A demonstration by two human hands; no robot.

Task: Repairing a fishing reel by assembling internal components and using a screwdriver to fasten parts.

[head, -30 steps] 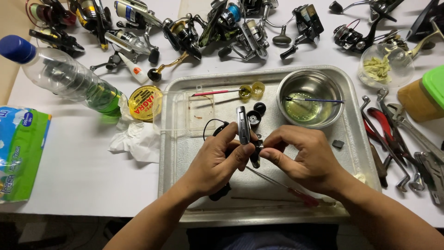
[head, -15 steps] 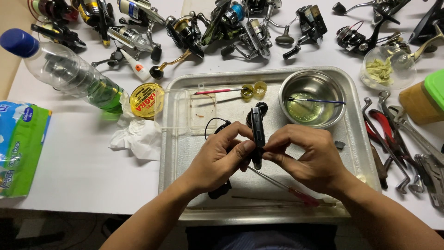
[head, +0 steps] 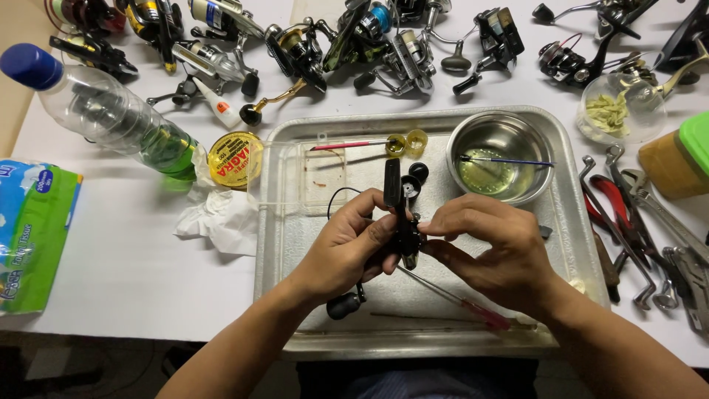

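Note:
A black fishing reel body (head: 399, 214) with its foot pointing away from me is held over a metal tray (head: 295, 325). My left hand (head: 343, 247) grips it from the left, thumb against its side. My right hand (head: 487, 247) pinches its lower part from the right with thumb and forefinger. A black knob (head: 342, 304) on the reel's handle hangs below my left wrist. A thin red-handled tool (head: 473, 309) lies on the tray under my right hand.
The tray also holds a steel bowl (head: 501, 157) of yellowish liquid with a thin brush, and a small clear box (head: 321, 177). Several reels (head: 369, 41) lie beyond. Pliers and wrenches (head: 628, 229) are at right; a bottle (head: 111, 118), round tin (head: 234, 159), tissue (head: 218, 218) at left.
The reel body has stayed between both hands; its angle shifted slightly and my fingers have re-gripped lower on it. The view moved a little.

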